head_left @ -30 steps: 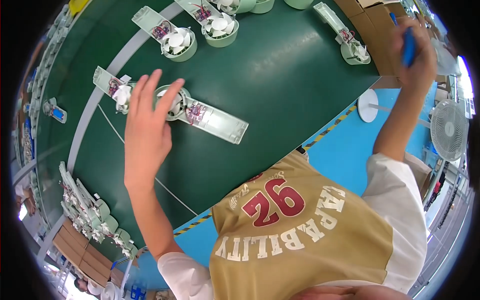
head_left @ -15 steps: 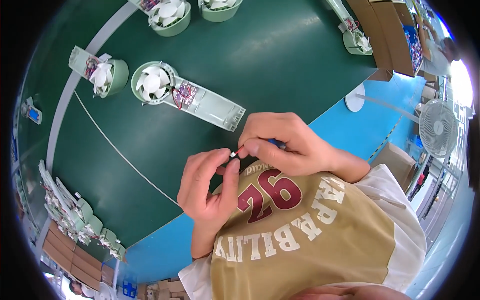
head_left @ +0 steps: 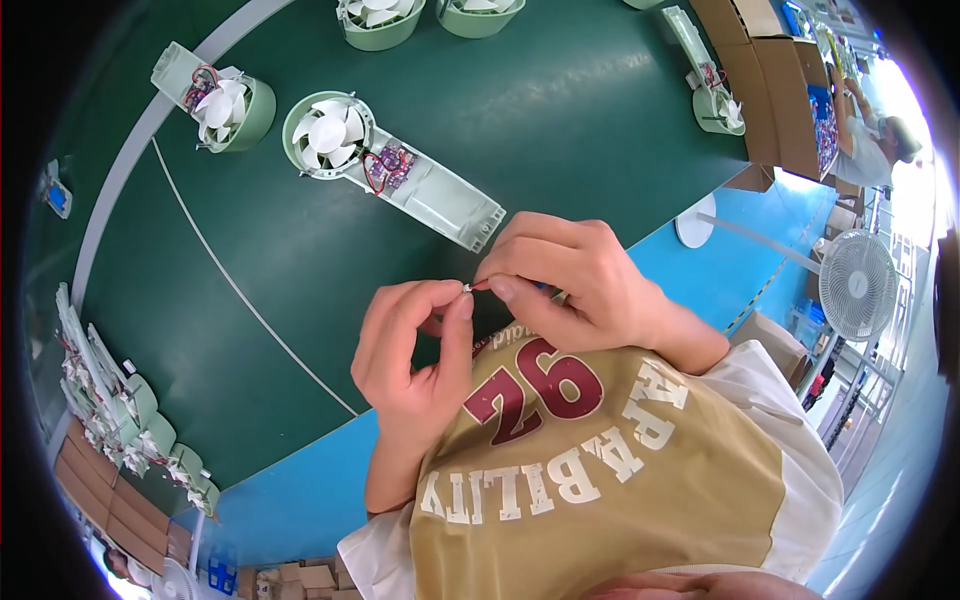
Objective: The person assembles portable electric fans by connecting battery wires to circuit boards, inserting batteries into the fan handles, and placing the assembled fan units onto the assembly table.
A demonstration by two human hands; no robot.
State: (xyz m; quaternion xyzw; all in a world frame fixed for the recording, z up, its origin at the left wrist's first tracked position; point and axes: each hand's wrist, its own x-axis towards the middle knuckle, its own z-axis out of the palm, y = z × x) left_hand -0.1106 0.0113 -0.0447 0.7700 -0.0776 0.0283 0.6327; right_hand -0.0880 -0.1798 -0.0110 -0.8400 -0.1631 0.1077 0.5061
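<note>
Close in front of my chest, my left hand (head_left: pixel 410 345) pinches a small white wire connector (head_left: pixel 467 288) between thumb and forefinger. From the connector a short red wire (head_left: pixel 480 285) runs into the pinched fingertips of my right hand (head_left: pixel 575 280). Behind those fingers a bit of a blue object (head_left: pixel 545 288) shows; most of it is hidden in the hand. Just beyond my hands a pale green fan housing (head_left: pixel 425 195) lies open on the table. It has a white fan (head_left: pixel 328 133) at its round end, a purple circuit board (head_left: pixel 390 165) and red and black wires.
The green table (head_left: pixel 560 130) carries another fan unit (head_left: pixel 222 105) at the left, more along the far edge and one at the far right (head_left: pixel 712 95). Several housings (head_left: pixel 130 410) are piled at the lower left. Cardboard boxes (head_left: pixel 770 90) and a standing fan (head_left: pixel 858 285) are at the right.
The view has shifted slightly, so the table items sit lower in the picture. My fingertips have drawn closer together, and less of the connector and the blue object shows.
</note>
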